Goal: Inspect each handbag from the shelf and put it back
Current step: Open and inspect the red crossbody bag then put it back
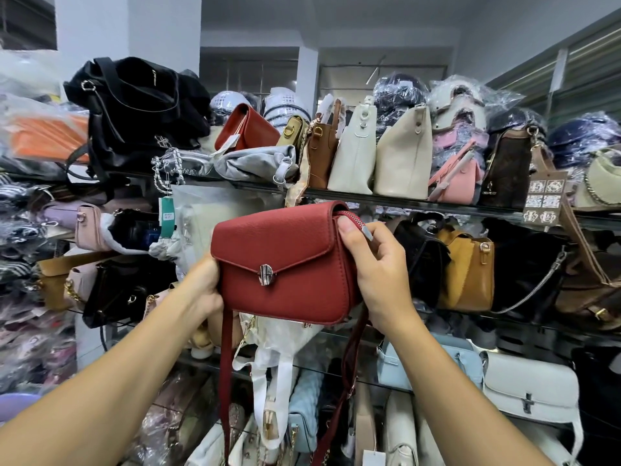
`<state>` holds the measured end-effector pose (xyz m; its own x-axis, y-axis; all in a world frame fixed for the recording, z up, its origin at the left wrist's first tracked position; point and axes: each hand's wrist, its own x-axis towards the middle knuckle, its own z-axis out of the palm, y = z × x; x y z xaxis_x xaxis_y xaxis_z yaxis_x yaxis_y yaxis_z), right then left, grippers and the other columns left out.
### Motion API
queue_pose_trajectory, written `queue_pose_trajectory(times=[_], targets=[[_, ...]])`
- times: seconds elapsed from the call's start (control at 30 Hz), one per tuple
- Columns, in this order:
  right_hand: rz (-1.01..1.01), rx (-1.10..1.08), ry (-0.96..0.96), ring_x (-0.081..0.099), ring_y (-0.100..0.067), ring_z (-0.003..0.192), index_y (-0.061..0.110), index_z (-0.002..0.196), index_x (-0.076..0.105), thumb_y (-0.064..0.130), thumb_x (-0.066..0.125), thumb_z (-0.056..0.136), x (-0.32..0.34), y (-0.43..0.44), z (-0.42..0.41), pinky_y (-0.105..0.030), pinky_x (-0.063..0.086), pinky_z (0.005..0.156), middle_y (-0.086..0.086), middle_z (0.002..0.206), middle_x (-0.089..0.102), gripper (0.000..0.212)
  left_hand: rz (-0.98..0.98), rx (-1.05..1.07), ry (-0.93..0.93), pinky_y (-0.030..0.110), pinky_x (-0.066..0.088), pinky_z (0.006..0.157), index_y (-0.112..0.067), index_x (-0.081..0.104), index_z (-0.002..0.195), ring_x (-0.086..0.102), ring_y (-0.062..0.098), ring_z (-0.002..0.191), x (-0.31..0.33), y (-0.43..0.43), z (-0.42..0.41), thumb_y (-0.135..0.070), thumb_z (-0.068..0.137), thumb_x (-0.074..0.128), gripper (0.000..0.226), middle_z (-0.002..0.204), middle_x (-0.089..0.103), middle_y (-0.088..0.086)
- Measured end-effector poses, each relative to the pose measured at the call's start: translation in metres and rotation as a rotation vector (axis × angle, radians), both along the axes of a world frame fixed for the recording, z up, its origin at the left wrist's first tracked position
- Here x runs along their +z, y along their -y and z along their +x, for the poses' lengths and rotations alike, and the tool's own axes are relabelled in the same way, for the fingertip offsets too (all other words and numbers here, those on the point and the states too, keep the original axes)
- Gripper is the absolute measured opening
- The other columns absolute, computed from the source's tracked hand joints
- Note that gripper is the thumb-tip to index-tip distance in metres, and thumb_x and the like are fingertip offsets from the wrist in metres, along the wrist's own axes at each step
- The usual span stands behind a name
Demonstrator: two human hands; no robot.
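At the far left, plastic-wrapped bags [40, 136] are lying piled beside a pale pillar [127, 28]. A black bag [134, 105] is slumping on the top glass shelf [403, 200], with more shelves of bags running beneath it.

In front of the shelves, the person is holding a red bag [285, 264] upright in the air at the middle shelf's height. Its flap is facing the camera and its strap [225, 381] is hanging down.

The left hand [201, 287] is gripping the bag's left end, fingers wrapping behind it and hidden. The right hand [379, 274] is clamping the right end, thumb pressing the top corner by the zip, fingers curling round the side.

Further right, cream bags [403, 156] are standing on the top shelf. A mustard bag [467, 270] is sitting one shelf down, and a white bag [531, 388] lower still. A grey wall is rising behind.
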<state>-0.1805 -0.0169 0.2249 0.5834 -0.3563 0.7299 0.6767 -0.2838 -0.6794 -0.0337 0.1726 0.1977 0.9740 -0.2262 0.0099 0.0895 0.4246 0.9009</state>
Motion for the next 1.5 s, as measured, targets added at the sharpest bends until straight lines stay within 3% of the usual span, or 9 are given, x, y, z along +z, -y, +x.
queue_pose_trajectory(times=[0.13,0.43,0.7,0.87,0.97,1.03,1.13,1.33,1.5], targets=[[0.007,-0.14,-0.003,0.036,-0.008,0.06,0.025,0.061,0.044,0.067,0.068,0.076,0.007,-0.002,0.005,-0.036,0.033,0.062,0.016,0.058,0.039,0.051,0.039,-0.031,-0.062,0.044,0.056,0.081,-0.013,0.072,0.098,0.075,0.022,0.063,-0.004,0.003,0.007,-0.064,0.102,0.037,0.062,0.082,0.078,0.01],[0.04,-0.301,-0.048,0.031,-0.006,0.052,0.022,0.058,0.033,0.053,0.07,0.091,0.017,0.005,0.009,-0.033,0.03,0.06,0.017,0.045,0.035,0.058,0.039,-0.09,-0.071,0.044,0.06,0.055,-0.004,0.068,0.099,0.075,0.025,0.062,-0.006,0.008,0.002,-0.037,0.107,0.043,0.042,0.087,0.078,0.013],[0.157,-0.269,-0.119,0.036,-0.012,0.057,0.023,0.055,0.033,0.06,0.07,0.086,0.015,0.017,0.015,-0.034,0.032,0.062,0.016,0.047,0.035,0.061,0.029,-0.1,-0.088,0.045,0.061,0.06,-0.008,0.067,0.109,0.076,0.024,0.065,-0.005,0.006,0.0,-0.038,0.107,0.043,0.039,0.083,0.078,0.013],[0.366,-0.067,-0.18,0.045,-0.02,0.07,0.017,0.074,0.053,0.068,0.074,0.065,0.014,0.034,0.022,-0.038,0.037,0.068,-0.007,0.074,0.046,0.055,0.031,-0.141,-0.065,0.037,0.06,0.068,-0.012,0.069,0.101,0.074,0.019,0.063,0.005,0.0,-0.006,-0.041,0.105,0.047,0.036,0.08,0.077,0.006],[0.495,0.018,-0.216,0.052,-0.021,0.077,0.015,0.091,0.061,0.05,0.078,0.082,0.012,0.044,0.025,-0.037,0.042,0.071,-0.011,0.084,0.053,0.041,0.05,-0.177,-0.023,0.036,0.061,0.068,-0.012,0.07,0.101,0.072,0.019,0.065,0.014,-0.004,-0.01,-0.038,0.104,0.05,0.033,0.081,0.075,0.004],[0.565,0.027,-0.246,0.059,-0.022,0.078,0.015,0.081,0.065,0.039,0.076,0.09,0.009,0.05,0.025,-0.037,0.048,0.073,-0.01,0.084,0.062,0.028,0.108,-0.212,0.021,0.04,0.059,0.078,-0.014,0.07,0.101,0.068,0.021,0.073,0.019,-0.007,-0.014,-0.04,0.101,0.055,0.03,0.087,0.07,0.005],[0.661,0.046,-0.262,0.065,-0.02,0.068,0.013,0.073,0.069,0.033,0.077,0.09,0.003,0.059,0.028,-0.036,0.054,0.076,0.001,0.069,0.071,0.027,0.156,-0.211,0.061,0.039,0.061,0.07,-0.013,0.069,0.093,0.063,0.019,0.074,0.025,-0.007,-0.02,-0.04,0.096,0.063,0.028,0.084,0.064,0.004],[0.784,0.171,-0.325,0.066,-0.016,0.054,0.02,0.077,0.066,0.03,0.067,0.096,-0.014,0.077,0.035,-0.029,0.057,0.06,0.004,0.061,0.069,0.021,0.103,-0.195,0.116,0.027,0.058,0.047,-0.01,0.068,0.085,0.067,0.01,0.055,0.036,-0.002,-0.031,-0.026,0.098,0.061,0.022,0.067,0.07,0.001],[0.875,0.246,-0.411,0.067,-0.017,0.043,0.018,0.084,0.065,0.027,0.058,0.1,-0.026,0.084,0.042,-0.029,0.055,0.04,0.0,0.057,0.071,0.02,0.047,-0.249,0.157,0.029,0.06,0.051,-0.008,0.07,0.099,0.069,0.014,0.06,0.043,0.001,-0.037,-0.017,0.098,0.061,0.012,0.086,0.07,0.009]])
